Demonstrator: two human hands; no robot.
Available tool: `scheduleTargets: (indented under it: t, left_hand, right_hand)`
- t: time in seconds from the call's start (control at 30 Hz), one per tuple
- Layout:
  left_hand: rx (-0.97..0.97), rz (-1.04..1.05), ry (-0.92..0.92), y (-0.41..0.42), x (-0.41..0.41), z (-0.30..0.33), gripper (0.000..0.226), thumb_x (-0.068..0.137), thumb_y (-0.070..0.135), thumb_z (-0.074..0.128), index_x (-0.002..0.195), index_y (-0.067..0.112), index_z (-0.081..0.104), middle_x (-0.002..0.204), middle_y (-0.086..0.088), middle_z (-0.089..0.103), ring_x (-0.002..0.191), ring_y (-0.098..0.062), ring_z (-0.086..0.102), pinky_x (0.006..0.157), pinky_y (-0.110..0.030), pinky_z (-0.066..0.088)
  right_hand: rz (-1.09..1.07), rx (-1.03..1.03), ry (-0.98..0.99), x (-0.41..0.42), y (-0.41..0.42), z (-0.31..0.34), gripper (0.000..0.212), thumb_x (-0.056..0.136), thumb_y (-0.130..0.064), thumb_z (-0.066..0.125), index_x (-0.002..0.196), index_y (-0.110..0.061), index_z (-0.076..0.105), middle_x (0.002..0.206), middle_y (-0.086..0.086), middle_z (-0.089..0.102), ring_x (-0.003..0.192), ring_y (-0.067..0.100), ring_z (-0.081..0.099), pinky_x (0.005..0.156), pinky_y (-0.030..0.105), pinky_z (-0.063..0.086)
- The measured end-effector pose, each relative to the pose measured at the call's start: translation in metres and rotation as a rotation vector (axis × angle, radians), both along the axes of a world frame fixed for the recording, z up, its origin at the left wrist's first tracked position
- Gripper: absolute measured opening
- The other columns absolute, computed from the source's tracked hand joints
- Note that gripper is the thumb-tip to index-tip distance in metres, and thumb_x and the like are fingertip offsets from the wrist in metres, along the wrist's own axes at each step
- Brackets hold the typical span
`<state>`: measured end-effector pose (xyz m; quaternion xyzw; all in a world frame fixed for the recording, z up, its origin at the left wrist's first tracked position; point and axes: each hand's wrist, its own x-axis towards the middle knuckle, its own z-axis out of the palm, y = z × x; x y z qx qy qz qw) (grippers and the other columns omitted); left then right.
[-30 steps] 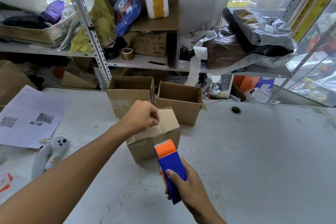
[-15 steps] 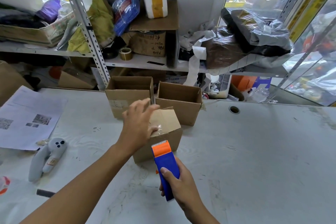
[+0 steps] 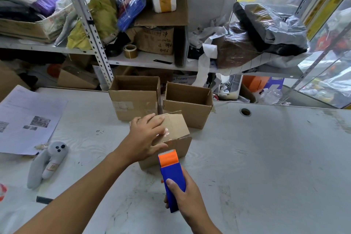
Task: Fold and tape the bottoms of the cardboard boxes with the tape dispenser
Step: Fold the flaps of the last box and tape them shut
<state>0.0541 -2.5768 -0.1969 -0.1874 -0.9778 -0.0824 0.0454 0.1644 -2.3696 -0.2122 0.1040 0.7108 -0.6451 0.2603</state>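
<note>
this looks like a packing room: messy metal shelves [image 3: 91,24] full of bags, cardboard boxes [image 3: 134,99], tape rolls [image 3: 130,51], and a big white work table [image 3: 266,157].

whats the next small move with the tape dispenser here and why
Probably pull the tape dispenser down over the box's near edge and tear the tape. The left hand presses flat on the small cardboard box; the right hand grips the dispenser at that edge.

The left hand [image 3: 146,137] presses flat on the small cardboard box [image 3: 171,138]; at its six o'clock, the right hand [image 3: 182,197] grips the tape dispenser [image 3: 171,175].
</note>
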Motion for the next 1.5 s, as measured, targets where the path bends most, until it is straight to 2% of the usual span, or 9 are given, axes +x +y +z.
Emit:
scheduleTargets:
  t: [0.13, 0.43, 0.57, 0.73, 0.97, 1.03, 1.17, 1.33, 1.5]
  left_hand:
    - [0.05, 0.008, 0.011, -0.002, -0.004, -0.001, 0.041, 0.086, 0.064, 0.051, 0.107, 0.03, 0.062, 0.152, 0.002, 0.046, 0.142, -0.028, 0.037, 0.103, -0.055, 0.035]
    - [-0.041, 0.017, 0.051, 0.003, -0.001, -0.005, 0.053, 0.075, 0.062, 0.07, 0.115, 0.028, 0.059, 0.149, -0.001, 0.049, 0.139, -0.032, 0.042, 0.1, -0.057, 0.037]
    - [-0.035, -0.012, 0.118, 0.006, 0.003, -0.005, 0.051, 0.08, 0.068, 0.053, 0.109, 0.027, 0.062, 0.145, 0.0, 0.053, 0.134, -0.031, 0.046, 0.092, -0.051, 0.038]
    - [-0.015, -0.01, 0.084, 0.007, 0.006, -0.003, 0.05, 0.077, 0.062, 0.07, 0.113, 0.027, 0.063, 0.145, -0.002, 0.054, 0.134, -0.032, 0.046, 0.094, -0.053, 0.039]
    - [-0.003, -0.001, 0.058, 0.01, 0.01, 0.01, 0.046, 0.078, 0.056, 0.068, 0.114, 0.029, 0.059, 0.141, 0.001, 0.055, 0.131, -0.03, 0.05, 0.095, -0.055, 0.043]
    - [-0.049, 0.018, 0.061, 0.011, 0.01, 0.006, 0.054, 0.076, 0.058, 0.069, 0.12, 0.029, 0.056, 0.143, -0.001, 0.054, 0.134, -0.032, 0.049, 0.1, -0.065, 0.04]
    - [-0.231, 0.102, 0.012, 0.029, 0.011, -0.001, 0.07, 0.071, 0.061, 0.074, 0.126, 0.023, 0.05, 0.143, -0.011, 0.052, 0.137, -0.045, 0.043, 0.104, -0.078, 0.023]
    - [-0.262, 0.132, 0.009, 0.044, 0.018, 0.001, 0.057, 0.071, 0.043, 0.079, 0.11, 0.014, 0.05, 0.127, -0.022, 0.06, 0.125, -0.054, 0.05, 0.099, -0.074, 0.037]
    - [-0.262, 0.144, -0.065, 0.044, 0.02, 0.008, 0.051, 0.077, 0.044, 0.074, 0.11, 0.015, 0.05, 0.132, -0.022, 0.059, 0.13, -0.052, 0.047, 0.101, -0.074, 0.037]
  right_hand:
    - [-0.006, 0.031, -0.036, 0.016, 0.013, -0.003, 0.028, 0.095, -0.025, 0.064, 0.122, -0.032, 0.06, 0.091, 0.008, 0.074, 0.058, 0.024, 0.069, 0.059, 0.043, 0.063]
    - [-0.011, 0.194, -0.083, -0.006, 0.002, 0.011, 0.011, 0.094, -0.031, 0.062, 0.103, -0.026, 0.065, 0.088, 0.011, 0.075, 0.054, 0.016, 0.068, 0.053, 0.031, 0.06]
    - [-0.01, 0.226, -0.239, -0.029, -0.015, 0.013, 0.028, 0.091, -0.032, 0.065, 0.105, -0.008, 0.062, 0.087, 0.018, 0.075, 0.052, 0.021, 0.068, 0.049, 0.028, 0.056]
    - [0.091, 0.386, -0.314, -0.069, -0.036, -0.006, 0.056, 0.064, -0.048, 0.073, 0.105, -0.015, 0.053, 0.107, 0.018, 0.073, 0.094, 0.035, 0.073, 0.088, 0.049, 0.06]
    - [0.302, 0.483, -0.446, -0.046, -0.029, -0.021, 0.027, 0.087, -0.022, 0.065, 0.111, -0.01, 0.065, 0.114, 0.01, 0.071, 0.082, 0.025, 0.068, 0.081, 0.035, 0.061]
    - [0.219, 0.459, -0.419, -0.038, -0.027, -0.036, 0.034, 0.078, -0.028, 0.071, 0.105, -0.01, 0.062, 0.114, 0.011, 0.07, 0.091, 0.027, 0.072, 0.085, 0.038, 0.062]
    - [-0.051, 0.319, -0.386, -0.043, -0.011, -0.011, 0.021, 0.094, -0.019, 0.067, 0.094, -0.009, 0.048, 0.099, 0.019, 0.066, 0.056, 0.024, 0.066, 0.046, 0.03, 0.055]
    - [-0.105, 0.226, -0.211, -0.015, 0.017, 0.009, 0.025, 0.095, -0.024, 0.065, 0.108, -0.003, 0.061, 0.081, 0.014, 0.071, 0.055, 0.021, 0.066, 0.05, 0.028, 0.056]
    - [-0.096, 0.125, -0.012, 0.0, 0.019, 0.023, 0.019, 0.095, -0.028, 0.062, 0.113, -0.022, 0.062, 0.086, 0.011, 0.076, 0.059, 0.022, 0.068, 0.058, 0.035, 0.06]
